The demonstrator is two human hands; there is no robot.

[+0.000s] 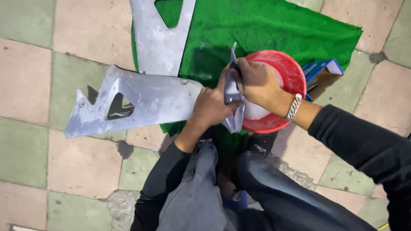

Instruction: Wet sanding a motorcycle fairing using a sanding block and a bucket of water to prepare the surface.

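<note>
my left hand (210,106) gripped the grey panel (137,100), which ran long to my left. my right hand (257,83) pinched the folded sheet (233,92) tight.

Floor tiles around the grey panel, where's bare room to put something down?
Free patches: the tiles left of the grey panel, and the tiles below it, beside the left sleeve. Also the tiles right of the blue box. Crowded: the green cloth, with the red bowl, both hands and a second panel.
</note>
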